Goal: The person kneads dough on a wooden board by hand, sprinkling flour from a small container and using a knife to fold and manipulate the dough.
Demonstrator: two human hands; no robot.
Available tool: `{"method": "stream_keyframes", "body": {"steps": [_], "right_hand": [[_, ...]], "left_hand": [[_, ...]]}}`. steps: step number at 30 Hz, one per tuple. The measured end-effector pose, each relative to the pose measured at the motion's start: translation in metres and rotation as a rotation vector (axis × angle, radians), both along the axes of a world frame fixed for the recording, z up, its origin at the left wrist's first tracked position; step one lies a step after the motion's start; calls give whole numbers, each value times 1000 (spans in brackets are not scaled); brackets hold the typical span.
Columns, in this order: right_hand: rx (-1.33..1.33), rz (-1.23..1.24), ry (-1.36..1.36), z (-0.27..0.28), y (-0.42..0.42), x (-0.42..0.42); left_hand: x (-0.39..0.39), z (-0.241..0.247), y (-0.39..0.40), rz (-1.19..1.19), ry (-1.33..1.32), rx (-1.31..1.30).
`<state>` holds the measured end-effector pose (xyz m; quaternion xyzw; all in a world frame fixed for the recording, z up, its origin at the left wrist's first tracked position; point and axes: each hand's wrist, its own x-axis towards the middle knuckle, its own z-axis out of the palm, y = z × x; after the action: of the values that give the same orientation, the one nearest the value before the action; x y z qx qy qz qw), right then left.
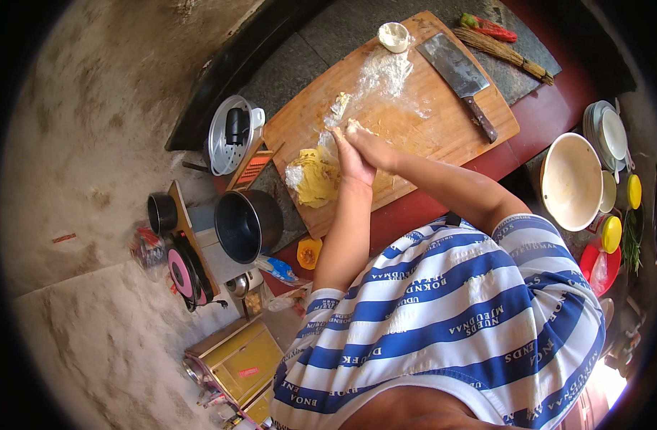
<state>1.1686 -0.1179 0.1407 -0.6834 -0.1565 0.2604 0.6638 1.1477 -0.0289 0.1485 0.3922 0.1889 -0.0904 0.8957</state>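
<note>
My left hand (354,164) and my right hand (376,148) are pressed palm to palm above a wooden cutting board (446,131). Pale dough or flour clings to the fingertips; whether anything lies between the palms is hidden. Just left of my left hand is a flattened, ragged mass of yellow dough (316,180), with white flour on its left edge. Beyond the fingers lie dough scraps (338,106) and a patch of loose flour (385,74). A small bowl of flour (394,37) stands at the board's far edge. On the right rests a cleaver (455,67), its handle towards me.
A straw brush (503,54) and red and green peppers (489,28) lie beyond the cleaver. Left of the board are a colander (215,140), a grater (253,167), a dark pot (240,226) and cut pumpkin (309,252). At right are a large basin (572,180) and stacked plates (592,123).
</note>
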Motion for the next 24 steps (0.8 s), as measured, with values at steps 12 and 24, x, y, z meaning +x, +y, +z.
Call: {"method": "stream_keyframes", "body": {"steps": [12,24], "right_hand": [[654,-871,468,-20,21,46],[484,-803,139,-39,6,45]], "left_hand": [[-27,-1,-43,222,-3,-65],[-44,2,-27,120,-105,457]]}}
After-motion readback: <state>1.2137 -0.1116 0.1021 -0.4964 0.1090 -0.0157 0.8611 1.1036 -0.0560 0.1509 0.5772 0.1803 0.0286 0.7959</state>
